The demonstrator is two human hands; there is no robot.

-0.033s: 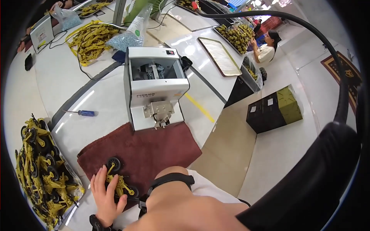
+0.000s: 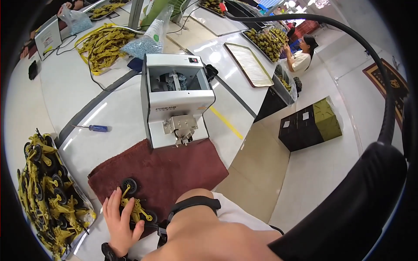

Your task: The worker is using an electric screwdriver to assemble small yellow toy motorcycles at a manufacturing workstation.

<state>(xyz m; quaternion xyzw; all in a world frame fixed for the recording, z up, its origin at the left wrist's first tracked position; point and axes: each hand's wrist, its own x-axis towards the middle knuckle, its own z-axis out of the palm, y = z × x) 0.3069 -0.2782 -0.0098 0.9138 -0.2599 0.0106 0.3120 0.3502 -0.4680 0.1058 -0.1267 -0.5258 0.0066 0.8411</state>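
Observation:
A yellow toy motorcycle frame (image 2: 140, 210) with black spoked wheels lies on a maroon cloth (image 2: 174, 167). My left hand (image 2: 119, 219) rests against its left side, fingers over the frame and thumb near the rear part, holding it down. My right arm comes in from the lower right with a black strap (image 2: 195, 202) around it; its fingers are hidden. Close to the toy's lower wheel, a dark object (image 2: 161, 235) shows beside that arm, too hidden to name. Just beyond the cloth stands a grey and white screw feeder (image 2: 176, 98) with small screws inside.
At left, a tray heaped with yellow and black toy motorcycles (image 2: 52, 195). A blue-handled screwdriver (image 2: 97, 128) lies above it. Behind are yellow parts (image 2: 102, 45), a bag of small screws (image 2: 150, 41) and an empty-looking tray (image 2: 249, 65). A co-worker (image 2: 301, 56) sits far right, past stacked boxes (image 2: 310, 124).

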